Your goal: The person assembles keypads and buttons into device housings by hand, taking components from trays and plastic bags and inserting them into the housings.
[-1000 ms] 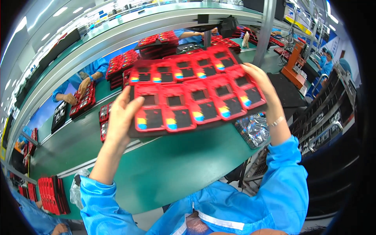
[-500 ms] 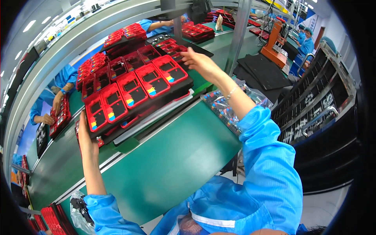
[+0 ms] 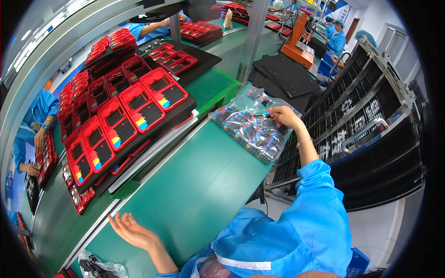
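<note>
My right hand (image 3: 288,117) is over a clear plastic bag (image 3: 259,150) at the table's right side, its fingertips drawn together at the bag's upper part. Small red, blue and black parts show through the bag; what the fingertips pinch is too small to tell. My left hand (image 3: 134,231) hovers palm up above the green table near the metal rail, fingers apart and holding nothing. Beyond it lies a stack of black trays (image 3: 183,115) carrying several red plastic frames (image 3: 125,121) with yellow, blue and red patches. Neither hand touches the stack.
Black sheets (image 3: 287,76) lie behind the bag, beside an orange machine (image 3: 296,41). A slotted black rack (image 3: 352,116) stands at the right. A metal post (image 3: 252,44) rises behind the table. Co-workers' hands (image 3: 39,141) handle red frames at the left. Another bag (image 3: 99,266) lies front left.
Both hands have left the tray stack. My right hand has moved right and down to the bag of parts; my left has come nearer, over the table. The view has shifted right.
</note>
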`<state>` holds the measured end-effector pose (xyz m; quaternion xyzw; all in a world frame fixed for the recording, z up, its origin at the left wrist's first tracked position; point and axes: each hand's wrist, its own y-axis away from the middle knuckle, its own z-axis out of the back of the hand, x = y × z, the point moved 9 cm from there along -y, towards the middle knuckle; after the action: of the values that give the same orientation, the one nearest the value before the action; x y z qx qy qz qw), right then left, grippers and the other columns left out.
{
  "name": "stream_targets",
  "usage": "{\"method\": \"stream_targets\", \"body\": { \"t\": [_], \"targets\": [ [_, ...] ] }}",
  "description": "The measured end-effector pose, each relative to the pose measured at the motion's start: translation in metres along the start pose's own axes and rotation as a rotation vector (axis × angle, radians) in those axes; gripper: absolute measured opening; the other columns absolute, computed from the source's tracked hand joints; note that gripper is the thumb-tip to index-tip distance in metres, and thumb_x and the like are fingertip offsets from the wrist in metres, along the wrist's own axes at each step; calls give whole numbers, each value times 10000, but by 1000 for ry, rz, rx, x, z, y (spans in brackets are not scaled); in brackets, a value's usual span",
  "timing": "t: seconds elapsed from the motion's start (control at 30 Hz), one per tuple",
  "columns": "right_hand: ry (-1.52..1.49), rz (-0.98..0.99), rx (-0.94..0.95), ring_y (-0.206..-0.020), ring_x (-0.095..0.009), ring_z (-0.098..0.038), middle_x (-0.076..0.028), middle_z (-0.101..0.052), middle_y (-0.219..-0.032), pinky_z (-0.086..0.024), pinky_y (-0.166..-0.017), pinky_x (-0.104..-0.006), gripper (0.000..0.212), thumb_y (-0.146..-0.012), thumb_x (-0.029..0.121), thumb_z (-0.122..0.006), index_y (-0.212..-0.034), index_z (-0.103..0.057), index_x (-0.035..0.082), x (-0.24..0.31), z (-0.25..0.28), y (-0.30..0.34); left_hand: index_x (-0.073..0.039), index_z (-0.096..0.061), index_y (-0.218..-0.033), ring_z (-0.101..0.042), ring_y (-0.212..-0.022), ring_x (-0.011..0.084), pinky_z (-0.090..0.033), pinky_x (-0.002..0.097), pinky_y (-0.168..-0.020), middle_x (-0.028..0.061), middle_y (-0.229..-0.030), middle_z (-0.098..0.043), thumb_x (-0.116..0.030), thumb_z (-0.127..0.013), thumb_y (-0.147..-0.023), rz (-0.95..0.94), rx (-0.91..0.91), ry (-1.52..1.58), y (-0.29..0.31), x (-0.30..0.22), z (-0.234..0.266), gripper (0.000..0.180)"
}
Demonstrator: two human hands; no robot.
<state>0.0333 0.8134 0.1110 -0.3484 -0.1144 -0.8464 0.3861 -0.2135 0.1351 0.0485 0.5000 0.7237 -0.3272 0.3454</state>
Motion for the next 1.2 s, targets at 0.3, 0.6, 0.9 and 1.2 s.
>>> {"method": "stream_targets", "body": {
  "t": [0.3,0.6,0.9,1.2],
  "targets": [
    [39,-67,449,-548,-129,-683,-75,-740,-749,-522,-468,-275,212,-864,3,-733,-1074,-704,-17,46,-26,16,-8,-383,-1542,-575,-1057,195,-479,359,-965,153,-1364,-524,-228,-441,-1119,186,232,-38,50,59,-48,480],
    [699,-222,283,-691,-250,-767,-149,-770,-838,-617,-657,-376,388,-743,79,-799,-1111,-723,-14,36,8,6,-14,-394,-1538,-586,-1051,187,-493,348,-950,162,-1405,-513,-223,-443,-1123,230,279,-132,44,77,-40,467],
    [937,-230,406,-823,-304,-779,-170,-775,-839,-626,-763,-426,318,-733,248,-799,-925,-787,-6,13,-15,12,-13,-390,-1542,-596,-1064,179,-497,344,-957,167,-1442,-492,-123,-464,-1098,238,301,-140,45,81,-46,463],
    [1180,-103,254,-1015,-375,-731,-179,-745,-1049,-598,-827,-527,418,-807,304,-760,-1189,-709,143,5,-24,8,-4,-453,-1504,-645,-1034,185,-532,358,-966,160,-1378,-579,-161,-582,-1056,206,276,-244,41,77,-24,492]
  ]
}}
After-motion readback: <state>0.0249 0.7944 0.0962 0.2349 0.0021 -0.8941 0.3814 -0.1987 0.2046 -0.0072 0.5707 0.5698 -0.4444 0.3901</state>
